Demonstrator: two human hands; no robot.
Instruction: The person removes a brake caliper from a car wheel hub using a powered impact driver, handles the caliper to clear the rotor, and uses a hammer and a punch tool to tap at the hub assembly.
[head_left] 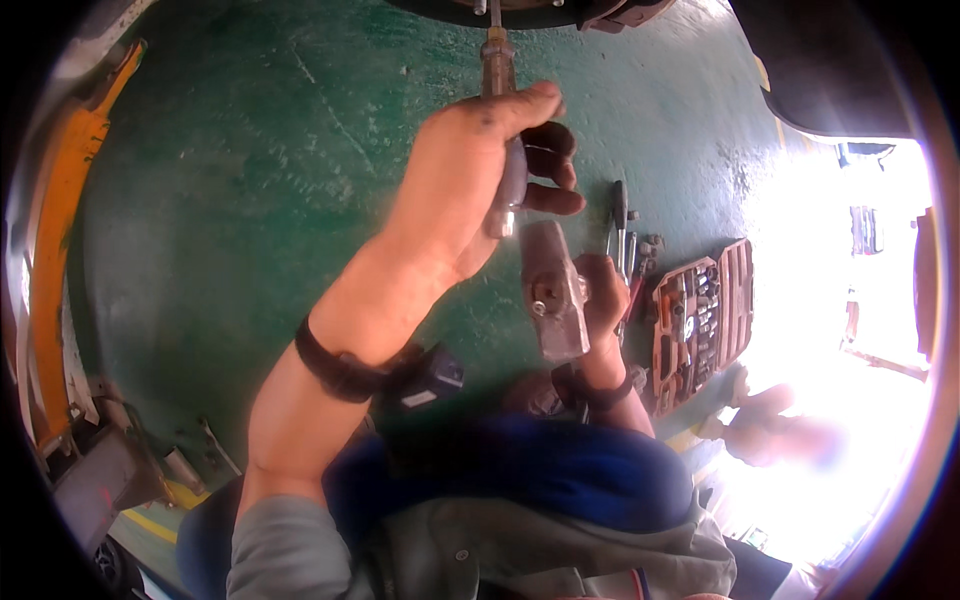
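My left hand (455, 165) is wrapped round the handle of a screwdriver (497, 68), its thumb and fingers partly loose. The shaft points away from me and reaches a dark round part (450, 12) at the top edge; where its tip meets that part is cut off by the frame. Just below the butt of the handle is the heavy head of a hammer (553, 300), close to it but seemingly apart. My right hand (604, 298) grips the hammer behind its head, which hides most of the handle.
On the green floor (260, 190), right of my right hand, lie several hand tools (620, 205) and an open socket set case (660, 340). A dark box (432, 376) sits near my left forearm. An orange metal frame (62, 220) stands at the left. Strong light washes out the right side.
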